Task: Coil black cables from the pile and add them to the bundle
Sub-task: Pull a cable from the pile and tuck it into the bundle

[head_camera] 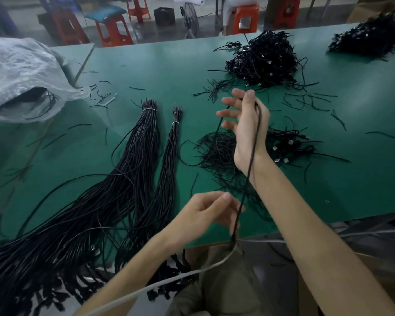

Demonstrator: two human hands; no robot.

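Head view shows a green matte table (pixel 160 65) with most work left: two tied bundles of straight black cables (pixel 132 169) at 9 o'clock remain uncoiled. Heaped coiled cables (pixel 263 62) with metal plugs sit at 1 o'clock, and thin black twist ties (pixel 217 151) lie tangled at centre. The right hand (pixel 246 128), fingers spread, pinches one slim black cable (pixel 252 160) under its thumb; the left hand (pixel 209 213) at 6 o'clock closes on its lower run.
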